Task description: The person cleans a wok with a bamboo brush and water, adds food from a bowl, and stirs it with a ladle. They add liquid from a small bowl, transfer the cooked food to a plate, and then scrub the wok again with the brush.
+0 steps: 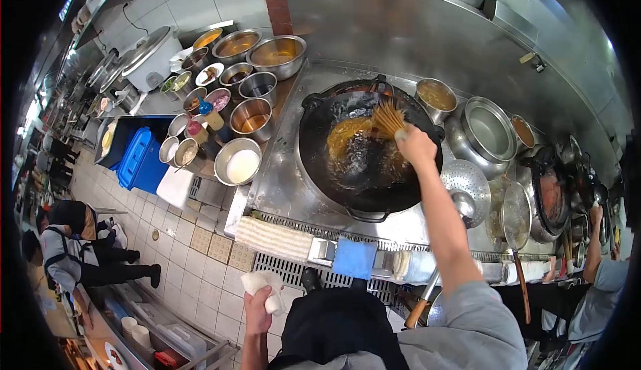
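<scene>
My right hand (415, 147) reaches over a big black wok (367, 153) and grips a bamboo brush (387, 120), its bristles fanned out against the wok's inside. Brownish liquid (347, 136) lies in the wok's left half. My left hand (257, 303) hangs low by my side, closed on a crumpled white cloth (267, 286), above the tiled floor. The wok sits in a steel stove top (280, 176).
Several steel bowls of sauces and seasonings (254, 113) stand left of the wok. A perforated ladle (467, 183), pots (491, 129) and a second wok (551, 193) are to the right, where another person's arm (594, 250) works. A blue cloth (354, 258) hangs on the stove's front edge. People stand at far left.
</scene>
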